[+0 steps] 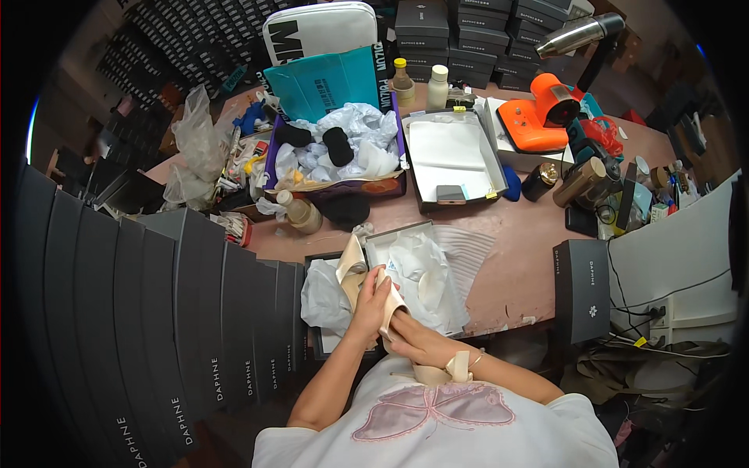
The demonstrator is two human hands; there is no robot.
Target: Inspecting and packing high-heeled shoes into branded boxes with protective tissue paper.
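Observation:
Close in front of my body, both hands are on a cream-coloured women's shoe. My left hand grips it from the left side. The fingers of my right hand reach into its opening, partly hidden by the shoe. A second cream shoe shows just beyond my left hand; whether that hand also holds it I cannot tell. Behind the hands lies an open grey shoebox with white tissue paper in it. More crumpled tissue sits left of the shoes.
Dark shoeboxes are stacked high on my left, and one box stands at the right table edge. Farther back are a purple box of plastic wrap, a tray with paper, bottles and an orange device.

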